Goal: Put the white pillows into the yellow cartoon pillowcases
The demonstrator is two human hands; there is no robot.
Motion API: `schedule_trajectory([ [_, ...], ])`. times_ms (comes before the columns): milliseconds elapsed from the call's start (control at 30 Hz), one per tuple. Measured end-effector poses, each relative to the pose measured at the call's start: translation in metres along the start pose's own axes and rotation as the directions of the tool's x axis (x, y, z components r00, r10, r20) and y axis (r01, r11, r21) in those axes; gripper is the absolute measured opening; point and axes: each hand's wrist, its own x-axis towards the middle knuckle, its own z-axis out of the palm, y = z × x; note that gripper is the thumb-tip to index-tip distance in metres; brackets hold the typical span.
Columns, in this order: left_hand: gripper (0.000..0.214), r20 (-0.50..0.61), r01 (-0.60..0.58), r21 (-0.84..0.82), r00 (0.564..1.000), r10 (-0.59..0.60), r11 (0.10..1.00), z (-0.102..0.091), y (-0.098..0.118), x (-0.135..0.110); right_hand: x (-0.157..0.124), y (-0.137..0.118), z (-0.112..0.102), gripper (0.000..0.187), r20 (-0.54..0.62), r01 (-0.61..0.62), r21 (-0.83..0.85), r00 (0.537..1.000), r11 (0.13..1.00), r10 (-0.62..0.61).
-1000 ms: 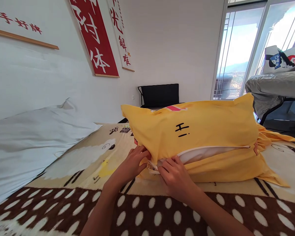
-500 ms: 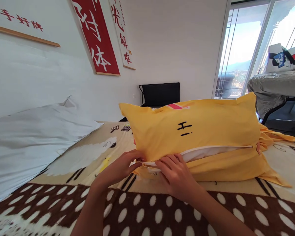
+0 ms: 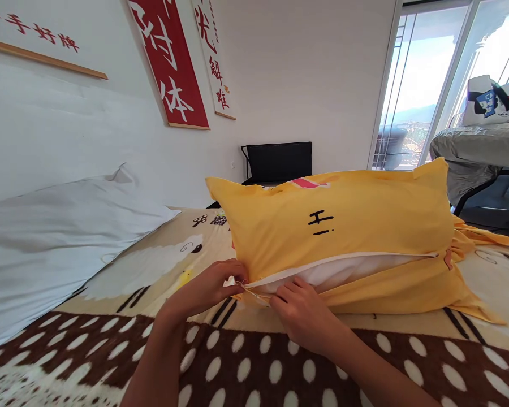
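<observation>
A yellow pillowcase (image 3: 275,226) with "Hi" printed on it lies across the bed, plumped out by a white pillow (image 3: 356,267). Its long opening gapes along the near side, and the white inside shows through. At the left end of this slit, my left hand (image 3: 210,285) pinches the edge of the fabric between thumb and fingers. My right hand (image 3: 301,311) is closed on the lower edge, just right of the left hand, its fingertips curled at the opening and partly hidden.
A white pillow or cushion (image 3: 68,237) lies on the left. Under everything spreads a patterned blanket (image 3: 275,370) with brown, white-spotted trim. Behind the bed stands a black chair (image 3: 280,162). At the right is a grey-covered surface (image 3: 479,141) near the window (image 3: 424,73).
The opening gapes wider near my hands, with more white showing. My right hand has shifted slightly lower, its fingers more curled; my left hand stays at the slit's end.
</observation>
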Motion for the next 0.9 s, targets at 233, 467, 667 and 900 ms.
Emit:
schedule_trajectory([
  [233, 0.012, 0.046, -0.006, 0.052, 0.999, 0.004, 0.999, 0.008, -0.006, 0.004, 0.004, -0.008, -0.010, 0.017, 0.154, -0.015, 0.040, 0.988, 0.999, 0.009],
  [467, 0.010, 0.113, 0.059, 0.065, 0.991, -0.066, 0.996, 0.008, -0.003, 0.006, 0.003, -0.013, -0.016, 0.018, 0.310, -0.070, 0.088, 0.950, 0.994, 0.040],
  [667, 0.010, 0.164, 0.090, 0.060, 0.981, -0.099, 0.994, 0.006, 0.002, 0.004, 0.006, -0.010, -0.028, 0.019, 0.439, -0.160, 0.109, 0.893, 0.981, 0.097],
  [900, 0.009, 0.247, 0.124, 0.060, 0.959, -0.135, 0.990, 0.000, 0.003, -0.003, -0.015, 0.004, -0.043, 0.017, 0.464, -0.193, 0.076, 0.875, 0.978, 0.137],
])
